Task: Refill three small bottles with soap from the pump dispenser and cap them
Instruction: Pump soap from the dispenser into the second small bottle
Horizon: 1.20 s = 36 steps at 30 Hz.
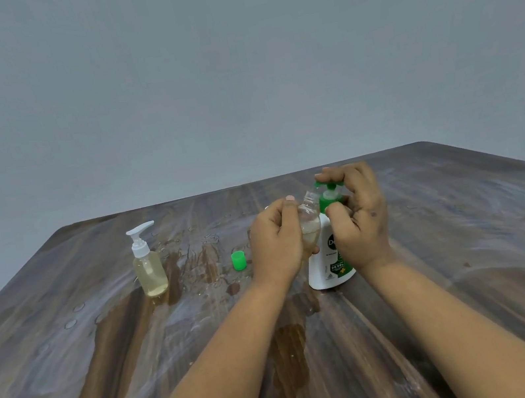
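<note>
The fingers [283,216] of the left hand [275,242] are curled round a small clear bottle [310,222], which is held tilted with its open mouth up by the green spout. A little pale soap can be seen inside it. The fingers [337,174] of the right hand [359,214] are bent over the green pump head of the white soap dispenser [326,266], which is stood on the wet brown worktop [474,267] just behind the bottle. A small green cap [238,260] is left on the worktop to the left. Farther left, a clear pump bottle [148,265] with yellow soap and a white pump is stood.
</note>
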Available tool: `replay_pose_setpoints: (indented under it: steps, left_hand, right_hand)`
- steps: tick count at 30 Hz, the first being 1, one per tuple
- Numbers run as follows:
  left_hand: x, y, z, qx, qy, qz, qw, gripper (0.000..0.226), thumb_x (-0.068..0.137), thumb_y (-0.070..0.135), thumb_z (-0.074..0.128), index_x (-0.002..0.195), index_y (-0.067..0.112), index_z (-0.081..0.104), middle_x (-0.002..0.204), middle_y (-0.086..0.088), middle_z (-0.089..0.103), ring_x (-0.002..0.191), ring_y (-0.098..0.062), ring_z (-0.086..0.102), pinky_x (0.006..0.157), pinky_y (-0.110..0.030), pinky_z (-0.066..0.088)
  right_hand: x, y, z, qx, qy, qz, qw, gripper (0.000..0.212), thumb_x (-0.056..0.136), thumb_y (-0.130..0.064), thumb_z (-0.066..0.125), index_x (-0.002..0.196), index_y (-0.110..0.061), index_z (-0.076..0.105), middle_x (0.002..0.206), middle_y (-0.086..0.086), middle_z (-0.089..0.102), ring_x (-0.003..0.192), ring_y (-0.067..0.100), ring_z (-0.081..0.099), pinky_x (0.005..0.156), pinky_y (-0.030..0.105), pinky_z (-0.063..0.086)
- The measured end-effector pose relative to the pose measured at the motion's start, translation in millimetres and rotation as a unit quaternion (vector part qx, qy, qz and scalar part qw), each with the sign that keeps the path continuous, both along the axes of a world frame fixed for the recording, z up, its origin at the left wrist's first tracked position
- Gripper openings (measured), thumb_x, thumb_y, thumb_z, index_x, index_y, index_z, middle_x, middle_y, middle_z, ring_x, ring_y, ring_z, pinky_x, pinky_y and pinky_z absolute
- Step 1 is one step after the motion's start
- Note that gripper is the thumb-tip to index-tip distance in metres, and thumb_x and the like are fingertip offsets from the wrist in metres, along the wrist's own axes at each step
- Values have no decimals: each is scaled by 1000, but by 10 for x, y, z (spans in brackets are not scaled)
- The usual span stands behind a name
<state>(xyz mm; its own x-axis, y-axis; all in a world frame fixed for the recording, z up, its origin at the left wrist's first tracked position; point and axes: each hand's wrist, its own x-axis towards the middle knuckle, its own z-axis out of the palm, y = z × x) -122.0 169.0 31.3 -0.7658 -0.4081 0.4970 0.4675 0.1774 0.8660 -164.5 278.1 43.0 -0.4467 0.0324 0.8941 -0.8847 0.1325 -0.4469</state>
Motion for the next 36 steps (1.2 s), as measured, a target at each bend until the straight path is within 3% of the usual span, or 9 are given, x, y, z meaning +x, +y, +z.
replay_pose_setpoints:
  steps: [3,6,10,14,23,28,32,36]
  left_hand:
    - [-14,2,-6,-5,-5,3,1000,43,99,31,45,64,7,53,45,-5,47,33,-20,52,41,-52,51]
    - [-19,11,7,-1,-8,-3,1000,45,101,28,45,58,18,55,43,-2,45,30,-17,49,42,-52,52]
    - [-7,13,11,1,-1,5,1000,43,101,27,46,67,2,53,46,-7,46,33,-18,51,40,-49,52]
    - [7,11,18,-11,-6,14,1000,42,103,25,46,68,2,57,49,-8,50,39,-21,56,43,-54,52]
    - [29,29,38,-9,-8,3,1000,44,103,25,45,63,13,57,43,1,50,33,-18,53,45,-57,52]
    - [26,16,33,-4,-7,7,1000,43,103,24,45,67,2,55,45,-3,49,35,-19,53,43,-49,53]
    - [14,15,23,-5,-7,14,1000,44,103,25,46,64,7,56,48,-12,49,37,-23,55,42,-46,52]
    - [17,14,24,1,-9,6,1000,43,102,25,46,64,9,58,45,-5,49,35,-20,53,42,-50,53]
  right_hand:
    - [-2,-2,5,-5,-10,2,1000,36,67,0,45,95,-8,67,96,-5,55,93,-1,55,75,22,47]
    - [-7,-1,11,0,-17,-5,1000,32,67,1,45,89,-7,67,95,2,58,91,-4,54,76,17,45]
    - [-6,1,16,-5,-16,-1,1000,33,67,0,45,90,-9,67,95,3,58,90,-2,55,75,17,46]
    - [9,4,9,-3,-1,6,1000,38,67,0,45,97,-8,66,97,0,56,92,6,56,74,28,49]
    - [-8,-3,10,-1,-17,-5,1000,31,67,0,46,88,-7,67,94,4,58,89,-4,54,74,15,45]
    - [2,2,5,-1,2,4,1000,36,68,-4,45,97,-8,66,96,-3,55,92,4,55,74,25,48]
    - [-17,-1,11,-2,-6,-1,1000,32,69,-5,45,93,-9,67,95,0,56,90,5,56,75,24,48]
    - [-10,-6,8,-2,-16,-5,1000,30,69,-1,46,89,-10,67,94,-1,56,89,9,58,73,30,51]
